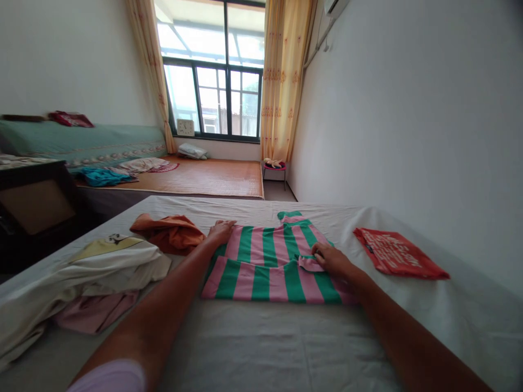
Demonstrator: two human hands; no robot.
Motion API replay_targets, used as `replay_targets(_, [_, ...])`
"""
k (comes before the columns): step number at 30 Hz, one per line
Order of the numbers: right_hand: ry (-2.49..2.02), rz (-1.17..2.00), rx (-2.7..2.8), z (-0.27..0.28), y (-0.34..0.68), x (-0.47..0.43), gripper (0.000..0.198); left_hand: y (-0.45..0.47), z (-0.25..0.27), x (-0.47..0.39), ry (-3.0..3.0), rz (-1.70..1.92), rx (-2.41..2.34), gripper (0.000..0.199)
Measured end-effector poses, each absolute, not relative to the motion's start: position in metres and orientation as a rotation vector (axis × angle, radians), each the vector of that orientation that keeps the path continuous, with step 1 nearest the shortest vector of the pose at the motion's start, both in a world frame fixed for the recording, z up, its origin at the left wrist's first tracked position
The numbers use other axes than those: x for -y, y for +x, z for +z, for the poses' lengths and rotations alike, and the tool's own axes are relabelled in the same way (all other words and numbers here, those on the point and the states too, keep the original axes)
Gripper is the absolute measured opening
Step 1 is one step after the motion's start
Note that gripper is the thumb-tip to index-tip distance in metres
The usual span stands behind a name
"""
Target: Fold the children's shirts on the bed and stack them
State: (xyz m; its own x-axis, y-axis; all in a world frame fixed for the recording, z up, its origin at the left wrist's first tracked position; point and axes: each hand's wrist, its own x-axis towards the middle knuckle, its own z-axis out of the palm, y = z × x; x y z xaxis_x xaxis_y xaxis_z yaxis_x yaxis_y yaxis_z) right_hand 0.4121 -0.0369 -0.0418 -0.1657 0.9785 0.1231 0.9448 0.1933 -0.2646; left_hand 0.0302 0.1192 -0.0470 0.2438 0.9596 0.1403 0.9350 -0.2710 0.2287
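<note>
A pink-and-green striped shirt (267, 245) lies partly folded in front of me on a pale sheet (261, 348). At its far left corner, my left hand (222, 232) has its fingers closed on the cloth edge; the fingertips are only partly visible. My right hand (330, 258) pinches a short striped flap near the shirt's right side, with curled fingers. My left forearm hides some of the shirt's left edge. To the right, apart from my hand, rests a folded red garment (398, 253) with white lettering.
Left of the shirt lie a crumpled orange garment (169, 231), a whitish printed garment (110, 267) and a pink cloth (96, 310). Beyond the sheet stands a mat-covered bed (212, 177) with clothes on it. A dark cabinet (36, 201) is at left, a wall (429, 120) at right.
</note>
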Motion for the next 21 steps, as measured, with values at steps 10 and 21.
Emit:
replay_targets(10, [-2.062, 0.234, 1.96, 0.001, 0.425, -0.093, 0.024, 0.02, -0.055, -0.135, 2.454, 0.693, -1.667, 0.021])
replay_targets(21, [-2.084, 0.57, 1.603, -0.039, 0.428, -0.168, 0.023, 0.005, -0.048, -0.139, 2.261, 0.704, -1.633, 0.026])
